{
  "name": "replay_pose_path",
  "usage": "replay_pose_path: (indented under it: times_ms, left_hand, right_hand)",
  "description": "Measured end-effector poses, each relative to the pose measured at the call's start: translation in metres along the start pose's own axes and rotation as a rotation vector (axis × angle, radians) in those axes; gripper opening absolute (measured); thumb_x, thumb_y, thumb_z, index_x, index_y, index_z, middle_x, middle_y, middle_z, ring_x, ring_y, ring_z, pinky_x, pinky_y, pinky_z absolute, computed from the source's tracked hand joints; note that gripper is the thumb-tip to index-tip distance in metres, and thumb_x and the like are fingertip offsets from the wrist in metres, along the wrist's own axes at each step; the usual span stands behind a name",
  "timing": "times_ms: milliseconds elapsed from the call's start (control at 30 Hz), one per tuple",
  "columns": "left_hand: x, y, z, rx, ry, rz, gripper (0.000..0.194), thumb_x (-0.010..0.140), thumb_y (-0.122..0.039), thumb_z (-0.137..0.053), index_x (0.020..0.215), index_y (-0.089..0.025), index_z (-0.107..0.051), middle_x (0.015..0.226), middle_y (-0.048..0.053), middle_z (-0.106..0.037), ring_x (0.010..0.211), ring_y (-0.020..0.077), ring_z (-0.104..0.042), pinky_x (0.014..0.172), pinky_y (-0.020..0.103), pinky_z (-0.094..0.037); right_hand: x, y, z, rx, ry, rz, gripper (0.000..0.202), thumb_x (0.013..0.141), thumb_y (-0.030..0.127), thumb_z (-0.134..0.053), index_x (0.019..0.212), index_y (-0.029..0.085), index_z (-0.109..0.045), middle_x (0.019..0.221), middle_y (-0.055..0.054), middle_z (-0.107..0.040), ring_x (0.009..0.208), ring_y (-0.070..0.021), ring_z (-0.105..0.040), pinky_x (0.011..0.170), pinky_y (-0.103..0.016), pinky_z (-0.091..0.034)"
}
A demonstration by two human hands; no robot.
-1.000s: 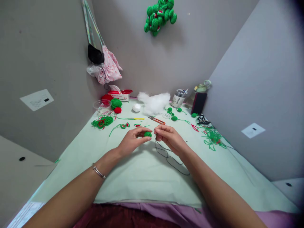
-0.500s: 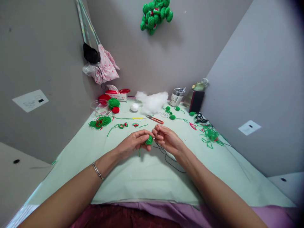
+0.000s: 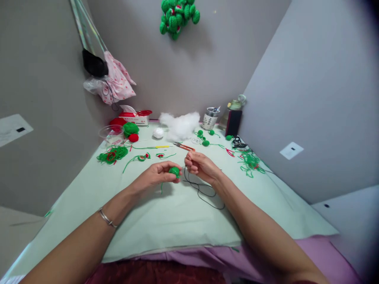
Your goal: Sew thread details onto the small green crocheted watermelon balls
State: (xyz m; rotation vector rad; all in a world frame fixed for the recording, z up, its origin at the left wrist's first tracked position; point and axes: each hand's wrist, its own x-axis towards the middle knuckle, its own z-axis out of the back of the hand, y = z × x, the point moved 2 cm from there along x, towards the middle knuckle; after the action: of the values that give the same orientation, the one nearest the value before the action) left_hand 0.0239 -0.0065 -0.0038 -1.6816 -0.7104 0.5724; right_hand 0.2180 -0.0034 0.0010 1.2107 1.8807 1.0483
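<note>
Between the thumb and fingers of my left hand [image 3: 158, 173] is a small green crocheted ball [image 3: 175, 171], with a short green yarn tail [image 3: 161, 188] hanging below. My right hand [image 3: 199, 165] is pinched shut just to the right, a small gap from the ball. Black thread [image 3: 199, 191] runs down from its fingers and lies in loops on the pale green cloth [image 3: 166, 232]. Whether those fingertips also grip a needle is too small to make out. Beyond my hands lie orange-handled snips [image 3: 186, 147] and a yellow-handled crochet hook [image 3: 162, 147].
White stuffing [image 3: 181, 126] sits at the back, beside a pen tin [image 3: 210, 119]. Tangled green yarn lies at left [image 3: 112, 155] and right [image 3: 250, 161]. Small green balls [image 3: 205, 143] rest near the tin. A tissue box [image 3: 134, 118] stands back left, a dark phone [image 3: 233, 123] back right.
The view has swung to the right. My hands have drawn slightly apart, and the green ball has turned in my left fingers. The black thread is spread in wider loops.
</note>
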Motion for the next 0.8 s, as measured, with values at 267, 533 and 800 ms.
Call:
replay_pose_path:
  times_ms: [267,533,800]
  left_hand:
    - [0.001,-0.008,0.017,-0.144,-0.059,0.029,0.028,0.085,-0.035,-0.067,0.106,-0.017,-0.074,0.106,0.010,-0.072,0.093,0.0188,-0.068,0.092,0.032,-0.052]
    - [0.003,-0.017,0.033,-0.246,-0.290,-0.056,0.028,0.083,-0.032,-0.070,0.105,-0.016,-0.075,0.104,0.006,-0.073,0.093,0.0133,-0.066,0.090,0.023,-0.053]
    - [0.004,-0.014,0.025,-0.175,-0.240,-0.003,0.030,0.083,-0.034,-0.071,0.108,-0.017,-0.074,0.108,0.007,-0.072,0.097,0.0137,-0.065,0.091,0.023,-0.051]
  right_hand:
    - [0.003,-0.011,0.003,-0.298,-0.076,0.015,0.034,0.080,0.045,-0.066,0.072,0.014,-0.056,0.081,-0.006,-0.064,0.052,-0.0058,-0.040,0.044,-0.019,-0.025]
    - [-0.023,0.023,-0.004,-1.608,-0.119,0.227,0.026,0.098,0.029,-0.043,0.095,0.022,-0.068,0.095,-0.006,-0.069,0.088,-0.0192,-0.063,0.074,-0.028,-0.040]
    - [0.009,0.046,0.001,-2.036,-0.418,0.246,0.027,0.092,0.006,-0.042,0.111,0.015,-0.060,0.111,-0.016,-0.064,0.097,-0.0245,-0.059,0.070,-0.029,-0.038]
